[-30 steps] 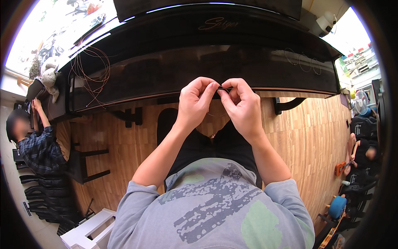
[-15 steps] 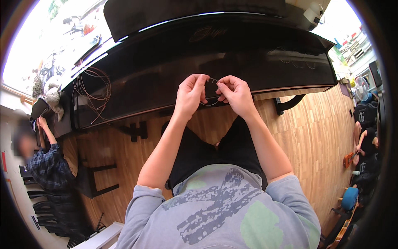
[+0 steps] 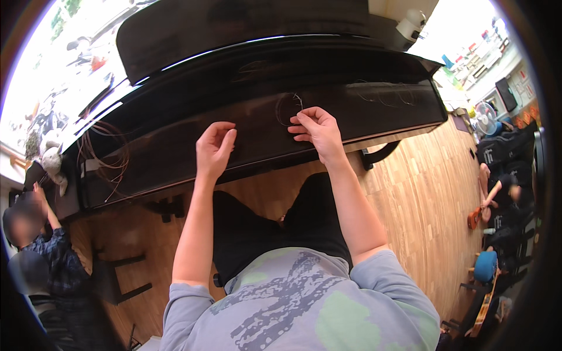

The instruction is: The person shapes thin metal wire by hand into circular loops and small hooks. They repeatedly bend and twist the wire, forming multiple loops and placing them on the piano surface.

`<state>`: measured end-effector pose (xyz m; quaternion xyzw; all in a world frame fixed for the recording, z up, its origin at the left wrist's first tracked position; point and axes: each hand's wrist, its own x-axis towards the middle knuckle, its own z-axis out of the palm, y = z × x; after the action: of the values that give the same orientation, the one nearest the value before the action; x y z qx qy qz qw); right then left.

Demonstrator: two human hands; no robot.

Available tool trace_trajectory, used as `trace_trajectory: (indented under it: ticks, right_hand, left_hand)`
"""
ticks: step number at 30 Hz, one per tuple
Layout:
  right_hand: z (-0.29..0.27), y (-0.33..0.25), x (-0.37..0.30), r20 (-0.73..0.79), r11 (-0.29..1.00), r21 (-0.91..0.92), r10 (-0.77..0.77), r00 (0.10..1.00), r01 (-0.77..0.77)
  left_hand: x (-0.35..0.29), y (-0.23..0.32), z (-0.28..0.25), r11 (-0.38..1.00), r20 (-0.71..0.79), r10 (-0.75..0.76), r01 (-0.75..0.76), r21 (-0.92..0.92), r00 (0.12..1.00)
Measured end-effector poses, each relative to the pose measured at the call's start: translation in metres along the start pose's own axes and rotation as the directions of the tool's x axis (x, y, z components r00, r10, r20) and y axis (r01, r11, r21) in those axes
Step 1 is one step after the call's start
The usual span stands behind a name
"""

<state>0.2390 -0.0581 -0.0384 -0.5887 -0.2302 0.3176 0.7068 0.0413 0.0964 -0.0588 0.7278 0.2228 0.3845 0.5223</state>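
My right hand (image 3: 318,131) pinches a small loop of thin wire (image 3: 277,111) between thumb and fingertips. The loop looks like a coiled instrument string, with a twisted, silvery end (image 3: 301,100) standing up above the fingers. It is held over the glossy black piano (image 3: 193,140), whose lid is closed. To its left, my left hand (image 3: 215,149) hovers over the piano's near edge, holding nothing, its fingers bent and slightly apart from the thumb. Larger copper-coloured wire coils (image 3: 108,149) lie at the piano's left end. Several thin, pale wire loops (image 3: 383,96) rest toward its right end.
A white device (image 3: 411,24) stands on top at the back right. At the far left, a person in a checked shirt (image 3: 61,260) sits by a dark stool (image 3: 120,275). Along the right side are a seated person with a small orange instrument (image 3: 473,219) and a blue round stool (image 3: 485,267).
My left hand has let go of the wire loop and moved left. My right hand keeps hold of the loop, which now hangs out to its left. The view has shifted a little.
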Motion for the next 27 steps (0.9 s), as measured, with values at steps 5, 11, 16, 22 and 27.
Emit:
trace_trajectory:
  ticks: [5,11,16,22,27]
  right_hand:
    - [-0.038,-0.021,0.024,-0.251,0.881,-0.473,-0.165,0.954,0.028]
    - [-0.069,-0.027,0.051,-0.304,0.930,-0.361,-0.184,0.935,0.065]
    - [-0.057,-0.016,0.031,0.054,0.412,-0.799,-0.677,0.734,0.438]
    - [-0.051,0.007,0.020,0.282,-0.002,-0.925,-0.671,0.686,0.379]
    - [-0.071,-0.004,0.029,0.168,0.001,-0.974,-0.670,0.723,0.228]
  left_hand:
    - [-0.002,-0.008,-0.001,0.998,0.028,0.051,-0.052,0.031,0.998]
    - [-0.001,-0.002,0.006,0.982,0.018,0.101,-0.102,0.160,0.995]
    - [-0.002,0.002,0.006,0.978,0.001,0.099,-0.097,0.187,0.995]
    - [-0.002,0.009,0.011,0.942,0.032,0.198,-0.199,0.270,0.980]
    - [-0.001,0.013,0.012,0.927,0.058,0.227,-0.235,0.293,0.972]
